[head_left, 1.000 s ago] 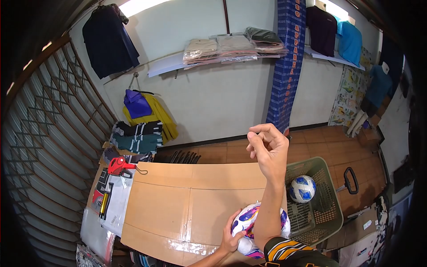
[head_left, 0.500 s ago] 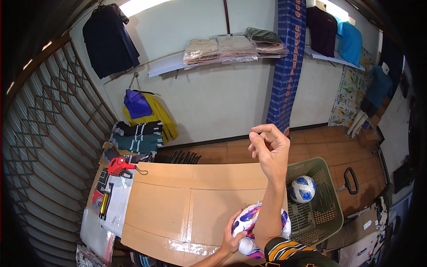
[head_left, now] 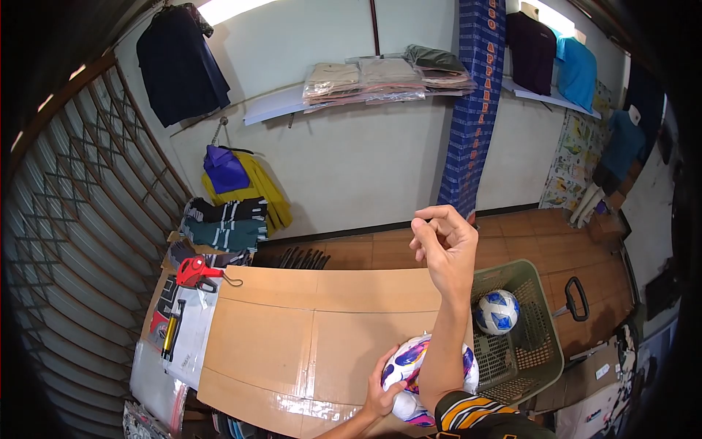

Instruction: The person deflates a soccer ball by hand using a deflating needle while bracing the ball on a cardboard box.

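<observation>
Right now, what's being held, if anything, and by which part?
The left hand holds the purple-patched ball by its left side; nothing shows in the raised right hand.

"APPAREL" (in orange) on the blue column

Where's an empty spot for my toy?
The cardboard's big bare middle, between the yellow pump and the patterned ball. The basket has room too, beside the blue-and-white ball. It's crowded at the left end, with the pump and red tool, and at the patterned ball, where the left hand holds it and the right forearm crosses in front.
</observation>
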Motion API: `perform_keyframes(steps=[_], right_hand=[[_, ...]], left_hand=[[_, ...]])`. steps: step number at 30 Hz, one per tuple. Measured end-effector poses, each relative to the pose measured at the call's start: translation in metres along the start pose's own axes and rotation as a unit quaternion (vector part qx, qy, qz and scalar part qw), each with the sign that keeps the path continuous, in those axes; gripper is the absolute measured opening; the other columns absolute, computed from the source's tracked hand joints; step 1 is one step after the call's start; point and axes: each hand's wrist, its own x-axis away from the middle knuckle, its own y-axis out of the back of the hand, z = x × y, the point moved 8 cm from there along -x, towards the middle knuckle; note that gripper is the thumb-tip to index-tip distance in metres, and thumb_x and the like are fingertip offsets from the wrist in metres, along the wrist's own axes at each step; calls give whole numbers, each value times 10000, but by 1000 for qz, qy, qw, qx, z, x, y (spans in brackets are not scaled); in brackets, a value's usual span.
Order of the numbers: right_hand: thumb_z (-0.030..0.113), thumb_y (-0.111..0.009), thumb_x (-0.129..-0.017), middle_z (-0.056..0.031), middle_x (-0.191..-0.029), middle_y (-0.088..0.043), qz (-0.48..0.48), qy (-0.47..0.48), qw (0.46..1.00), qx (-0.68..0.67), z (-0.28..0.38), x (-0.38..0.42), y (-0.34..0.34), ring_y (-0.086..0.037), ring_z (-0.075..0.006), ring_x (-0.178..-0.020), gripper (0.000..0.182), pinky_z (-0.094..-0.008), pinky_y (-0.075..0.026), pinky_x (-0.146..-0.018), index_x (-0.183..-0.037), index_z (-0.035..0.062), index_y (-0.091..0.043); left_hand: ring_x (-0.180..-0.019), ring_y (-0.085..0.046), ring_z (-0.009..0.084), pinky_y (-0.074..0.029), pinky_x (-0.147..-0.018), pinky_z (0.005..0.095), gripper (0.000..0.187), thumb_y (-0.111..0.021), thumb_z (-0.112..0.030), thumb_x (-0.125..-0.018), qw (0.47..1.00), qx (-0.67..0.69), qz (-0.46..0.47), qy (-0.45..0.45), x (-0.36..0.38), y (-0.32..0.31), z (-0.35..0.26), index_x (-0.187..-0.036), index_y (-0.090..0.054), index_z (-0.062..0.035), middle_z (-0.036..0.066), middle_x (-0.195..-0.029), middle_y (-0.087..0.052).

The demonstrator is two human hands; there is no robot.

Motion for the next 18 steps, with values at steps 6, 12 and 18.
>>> perform_keyframes(steps=[6, 12, 18], right_hand=[[46, -693, -940, 11, -618, -618, 1, -1, 1000, 8, -4, 0, 0, -561, -40, -538, 58, -190, -400, -478, -983, 8, -686], [45, -695, -937, 13, -617, -625, -1, -4, 1000, 9, -6, -1, 2, -557, -33, -531, 59, -185, -386, -483, -989, 17, -689], [50, -698, -937, 16, -614, -626, 0, -6, 1000, 15, -12, -1, 2, -551, -29, -525, 57, -184, -382, -482, -985, 19, -691]], left_hand=[[-1332, -508, 273, -343, -1150, 358, 787, -693, -193, -842, 1000, 0, 1, -1, 1, 1, 1, -1494, -366, 102, 237, -1434, -520], [-1311, -519, 262, -356, -1136, 361, 774, -670, -366, -903, 1000, 23, 15, 6, -4, 8, 12, -1463, -403, 97, 221, -1415, -534], [-1228, -566, 229, -406, -1091, 351, 643, -630, -381, -940, 993, 91, 57, 51, -30, 19, 33, -1363, -498, 85, 179, -1297, -607]])
